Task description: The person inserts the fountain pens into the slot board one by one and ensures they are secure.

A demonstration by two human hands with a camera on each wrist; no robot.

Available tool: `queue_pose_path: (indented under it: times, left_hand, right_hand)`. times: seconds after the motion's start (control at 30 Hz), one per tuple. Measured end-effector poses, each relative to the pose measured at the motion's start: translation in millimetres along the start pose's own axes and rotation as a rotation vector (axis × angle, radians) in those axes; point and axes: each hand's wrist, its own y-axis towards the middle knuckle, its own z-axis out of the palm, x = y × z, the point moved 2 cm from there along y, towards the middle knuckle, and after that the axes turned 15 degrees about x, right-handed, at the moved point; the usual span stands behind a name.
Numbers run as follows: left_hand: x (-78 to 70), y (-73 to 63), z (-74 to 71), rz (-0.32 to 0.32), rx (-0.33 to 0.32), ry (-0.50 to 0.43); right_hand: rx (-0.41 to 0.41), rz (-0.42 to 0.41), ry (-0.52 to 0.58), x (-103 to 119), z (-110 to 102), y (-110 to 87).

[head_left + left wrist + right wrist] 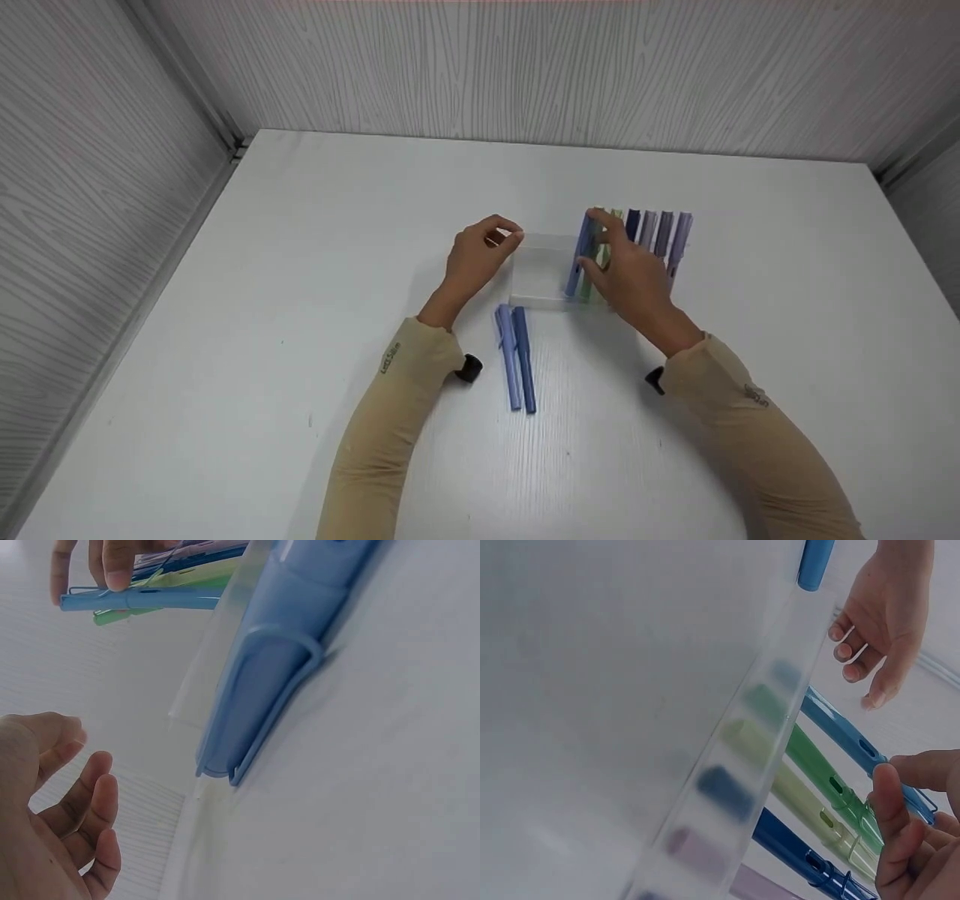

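My right hand [636, 277] pinches a blue fountain pen [844, 731] with a clip, its thumb and fingers at the cap end. This pen leans in a clear, frosted box [540, 303], leftmost in a row. Beside it are a green pen [817, 765], a yellow-green pen [799, 799], a dark blue pen [791, 844] and several purplish ones, partly behind the right hand. At the box's left side, my left hand [476, 255] has loosely bent fingers with nothing between them; its thumb and forefinger are close to the box's far left corner.
On the white table [225, 337], in front of the box, a light blue pen [510, 360] and a darker blue pen [525, 360] lie side by side. Wood-grain panels [480, 75] stand behind the table and at both sides.
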Motion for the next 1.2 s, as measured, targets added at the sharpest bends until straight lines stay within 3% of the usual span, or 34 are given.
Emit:
queue_pose_path:
  times: [0.33, 0.7, 1.0, 1.2]
  left_hand:
    - [0.6, -0.4, 0.1, 0.002, -0.006, -0.004]
    - [-0.5, -0.8, -0.7, 0.008, 0.009, -0.010]
    - [-0.1, -1.6, -0.8, 0.002, 0.005, -0.024]
    - [0.1, -1.4, -0.7, 0.005, 0.005, -0.026]
  right_hand:
    - [0.066, 0.036, 0.039, 1, 3, 1.7]
    - [-0.023, -0.042, 0.008, 0, 4, 5.4]
    - [0.061, 0.020, -0.002, 0, -1, 12.7]
    - [0.060, 0.007, -0.024, 2, -2, 14.5]
